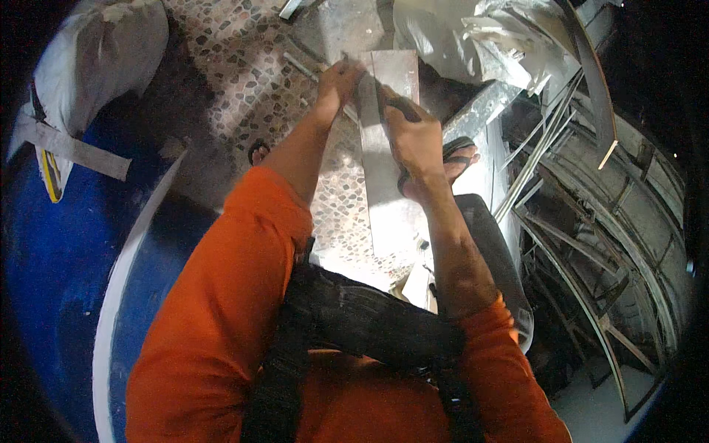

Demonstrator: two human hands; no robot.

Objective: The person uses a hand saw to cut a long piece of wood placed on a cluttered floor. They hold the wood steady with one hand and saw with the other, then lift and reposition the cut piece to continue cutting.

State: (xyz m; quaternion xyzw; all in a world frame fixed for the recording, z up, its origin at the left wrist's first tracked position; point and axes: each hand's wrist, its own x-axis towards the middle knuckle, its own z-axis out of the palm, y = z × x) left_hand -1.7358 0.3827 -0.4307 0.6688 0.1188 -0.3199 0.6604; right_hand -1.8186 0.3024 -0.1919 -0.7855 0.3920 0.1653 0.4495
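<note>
Blue curved surface point(52, 251) fills the left of the view; a heap of bent metal rods and strips point(583, 221) fills the right; pebble-pattern floor point(244, 59) lies between them.

Long flat metal sheet strip point(384, 184) runs lengthwise away from the person over the floor, near end by the knees, far end at a crumpled pile of shiny sheet offcuts point(480, 37).

Left hand point(338, 80): grip closed on the strip's far left edge, fingers pressing it down.

Right hand point(415, 140): grip wrapped around a dark-handled tool point(399, 107) set against the strip's upper face; tool type and tip cannot be told.

One sandalled foot point(459, 153) sits just beside the strip's right edge, toes bare; a second sandal point(258, 151) shows to the left.

Risks, as judged:
- Strip is thin and held at one end only; it may flex or skid on the pebbles under tool pressure, spoiling the line
- Bare left fingers lie close ahead of the tool; a slip would drive it into them
- Raw sheet edges could cut either palm
- Toes sit near the strip edge and the offcuts
- Dim light hides the working point
</note>
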